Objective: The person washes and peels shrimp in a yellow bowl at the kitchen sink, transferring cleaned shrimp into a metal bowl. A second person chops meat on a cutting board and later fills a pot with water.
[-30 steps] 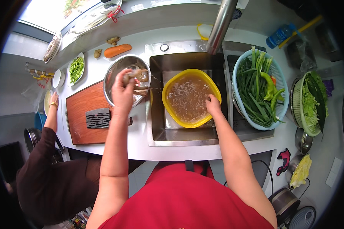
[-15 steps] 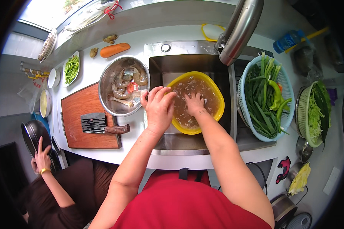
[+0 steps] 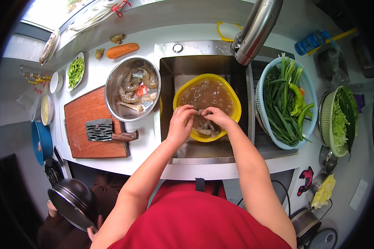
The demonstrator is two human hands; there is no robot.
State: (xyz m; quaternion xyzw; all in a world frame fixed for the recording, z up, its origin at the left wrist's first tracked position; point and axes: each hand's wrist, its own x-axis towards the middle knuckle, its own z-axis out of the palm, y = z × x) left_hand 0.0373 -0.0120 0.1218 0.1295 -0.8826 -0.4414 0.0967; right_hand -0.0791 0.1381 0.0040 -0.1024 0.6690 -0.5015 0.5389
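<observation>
A yellow bowl (image 3: 230,94) of cloudy water sits in the steel sink (image 3: 203,149). Both hands meet over its near side. My left hand (image 3: 181,124) and my right hand (image 3: 215,116) pinch the same shrimp (image 3: 201,113) between their fingers, above more shrimp (image 3: 204,129) lying in the water. To the left of the sink, a steel bowl (image 3: 112,85) holds several peeled shrimp pieces and shells.
A wooden cutting board (image 3: 84,112) carries a cleaver (image 3: 106,130). A blue basket (image 3: 306,89) of green onions and a green colander (image 3: 326,120) of lettuce stand on the right. The faucet (image 3: 257,29) hangs over the sink. Another person at lower left holds a dark pan (image 3: 72,201).
My left hand came from the steel bowl into the yellow bowl and joined my right hand on a shrimp. The person on the left now holds a dark pan.
</observation>
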